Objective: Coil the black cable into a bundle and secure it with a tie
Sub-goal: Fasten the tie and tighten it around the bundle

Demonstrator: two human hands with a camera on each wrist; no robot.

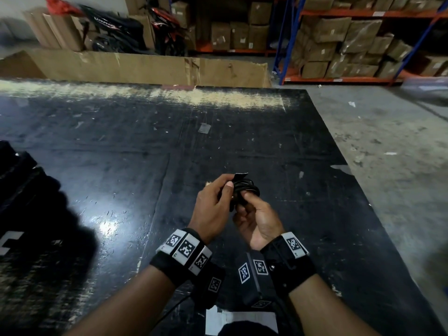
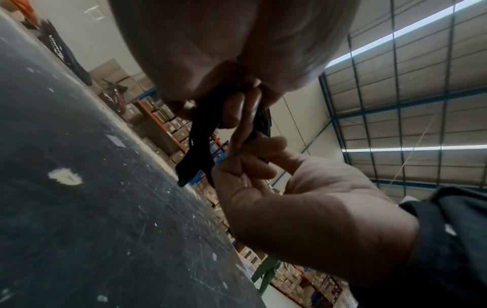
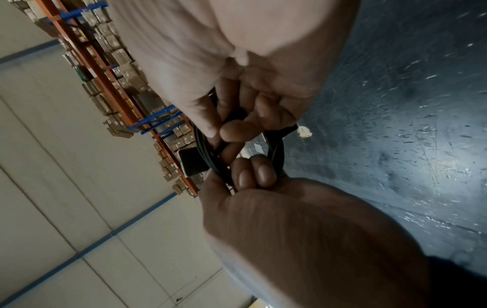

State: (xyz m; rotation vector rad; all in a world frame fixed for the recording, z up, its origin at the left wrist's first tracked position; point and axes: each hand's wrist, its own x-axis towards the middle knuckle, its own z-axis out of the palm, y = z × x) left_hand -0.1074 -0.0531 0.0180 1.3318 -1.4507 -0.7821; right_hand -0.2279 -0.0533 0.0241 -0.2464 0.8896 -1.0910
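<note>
The left hand (image 1: 213, 206) is curled around the coiled black cable (image 1: 247, 187), with its thumb pressed on the loops. It holds the bundle up in the air, above the black table (image 1: 121, 166). A flat black strap, the tie (image 1: 240, 176), sticks up from the top of the bundle, just past the left thumb. In the right wrist view its loose end (image 3: 191, 161) stands out beside the loops. The right hand (image 1: 257, 219) is curled too, and its fingertips (image 3: 253, 173) pinch the loops from below.

The coiling looks done, and the tying step is in hand. Next, I think the right hand must take the loose end, pull it snug around the loops and press it shut, while the left hand keeps them together.
</note>
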